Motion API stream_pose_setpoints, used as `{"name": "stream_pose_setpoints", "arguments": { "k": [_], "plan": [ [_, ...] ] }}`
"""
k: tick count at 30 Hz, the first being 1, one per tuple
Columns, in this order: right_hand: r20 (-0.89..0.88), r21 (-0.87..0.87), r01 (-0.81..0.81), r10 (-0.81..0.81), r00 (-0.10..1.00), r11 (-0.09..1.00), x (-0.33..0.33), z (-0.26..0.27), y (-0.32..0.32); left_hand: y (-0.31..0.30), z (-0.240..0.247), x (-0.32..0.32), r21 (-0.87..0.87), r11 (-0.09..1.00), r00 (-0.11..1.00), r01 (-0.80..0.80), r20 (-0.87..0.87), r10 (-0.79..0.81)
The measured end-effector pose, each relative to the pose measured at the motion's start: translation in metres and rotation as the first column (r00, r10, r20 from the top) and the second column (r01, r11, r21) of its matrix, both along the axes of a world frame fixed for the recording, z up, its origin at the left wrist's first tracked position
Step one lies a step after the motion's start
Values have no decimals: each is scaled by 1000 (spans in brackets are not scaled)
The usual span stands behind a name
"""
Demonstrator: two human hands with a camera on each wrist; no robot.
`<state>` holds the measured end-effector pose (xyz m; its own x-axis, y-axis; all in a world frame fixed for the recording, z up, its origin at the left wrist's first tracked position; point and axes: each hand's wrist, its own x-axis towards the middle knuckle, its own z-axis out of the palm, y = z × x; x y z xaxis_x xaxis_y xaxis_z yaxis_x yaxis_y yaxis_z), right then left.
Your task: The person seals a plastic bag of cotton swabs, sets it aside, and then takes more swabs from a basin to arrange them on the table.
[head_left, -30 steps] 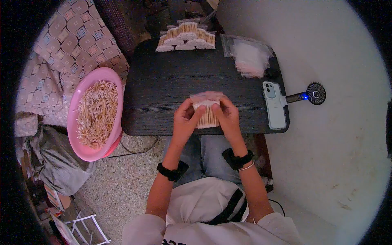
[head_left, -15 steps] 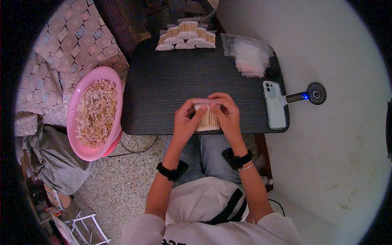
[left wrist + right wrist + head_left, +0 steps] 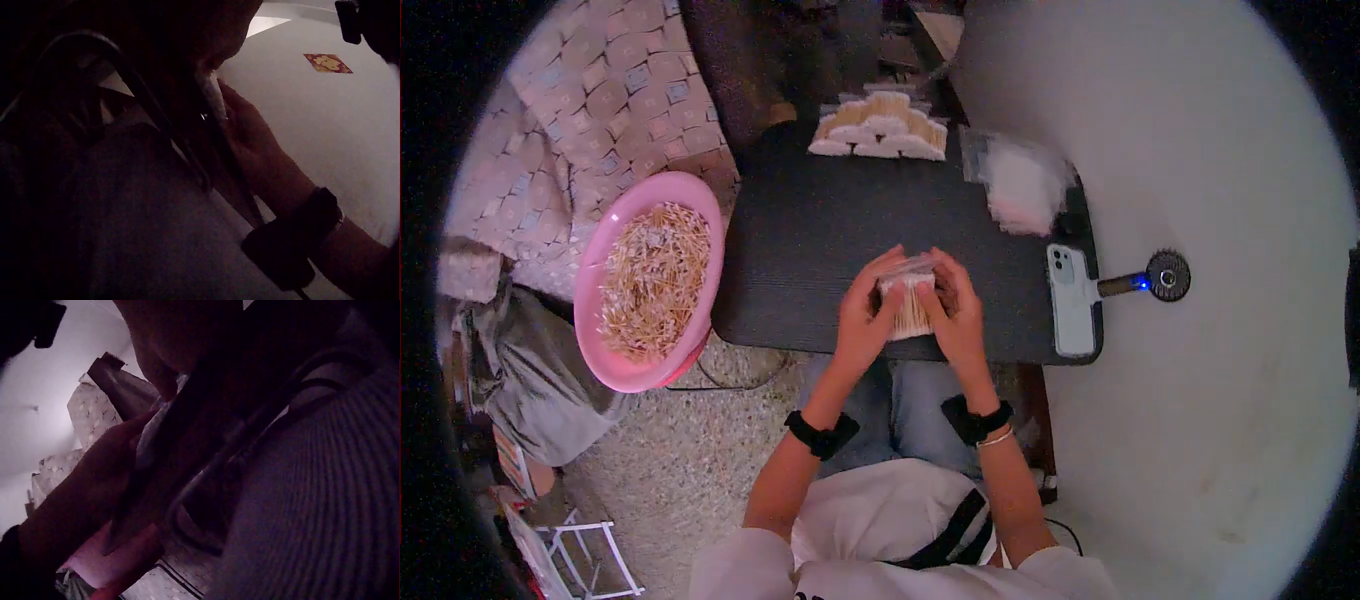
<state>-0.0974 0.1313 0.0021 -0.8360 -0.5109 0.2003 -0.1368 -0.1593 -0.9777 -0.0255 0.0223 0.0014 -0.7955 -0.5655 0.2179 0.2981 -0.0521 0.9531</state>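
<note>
In the head view, a clear plastic bag of cotton swabs (image 3: 912, 312) lies between both hands at the near edge of the black table (image 3: 830, 225). The left hand (image 3: 866, 318) grips its left side, thumb on the front. From the right, the right hand (image 3: 958, 318) holds it the same way, thumb beside the other. The bag's pinkish top edge shows between the fingers; the swab sticks point toward the body. Both wrist views are dark, and the bag is only partly visible there.
Filled swab bags (image 3: 880, 128) are stacked at the table's back. Empty bags (image 3: 1022, 185), a phone (image 3: 1074, 300) and a small fan (image 3: 1168, 275) are on the right, near the wall. A pink basin (image 3: 714, 262) of loose swabs stands at the left.
The head view has shifted, so the table sits lower in it. The right hand's fingers, folded over the bag's top half a second ago, now stand up along its side.
</note>
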Motion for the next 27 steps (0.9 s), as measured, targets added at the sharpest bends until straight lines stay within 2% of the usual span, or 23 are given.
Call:
{"name": "stream_pose_setpoints", "arguments": {
  "k": [2, 5, 6, 9, 11, 13, 15, 17, 20, 23, 26, 27],
  "plan": [
    [-22, 6, 18, -18, 1000, 1000, 0, -2, -1, -4, -2, 1, -37, 997, 995, -73, -64, 70],
    [-15, 157, 23, -21, 1000, 987, 0, -5, 4, -23, 14, 26, -376, 926, 997, -35, 52, 59],
    [-86, 149, 36, -23, 996, 988, -1, -8, 2, -31, 24, 35, -449, 893, 993, -44, 75, 86],
    [-261, 143, 91, -51, 964, 986, -4, -12, 0, -65, 64, 71, -815, 580, 978, 6, 126, 166],
    [-334, 164, 129, -68, 940, 978, -3, -8, 0, -93, 87, 96, -882, 471, 957, 2, 138, 256],
    [-354, 166, 120, -54, 934, 979, -3, -7, -1, -124, 97, 118, -910, 405, 916, -84, 90, 392],
    [-356, 178, 110, -40, 934, 978, -1, -5, 0, -161, 85, 148, -947, 300, 843, -117, 64, 533],
    [-339, 196, 95, -24, 941, 976, 2, 1, 0, -192, 76, 174, -968, 249, 781, -44, 122, 612],
    [-374, 219, 104, -15, 927, 970, 2, -1, 0, -229, 54, 211, -957, 273, 706, 98, 260, 659],
    [-382, 211, 93, -6, 924, 973, 2, 2, -1, -261, 19, 237, -829, 508, 650, 236, 523, 552],
    [-394, 211, 111, -20, 919, 971, 2, -3, -1, -264, 17, 234, -847, 376, 584, 376, 531, 613],
    [-397, 216, 108, -14, 918, 970, 3, -3, -1, -266, 12, 233, -827, 370, 549, 424, 559, 621]
  ]
}}
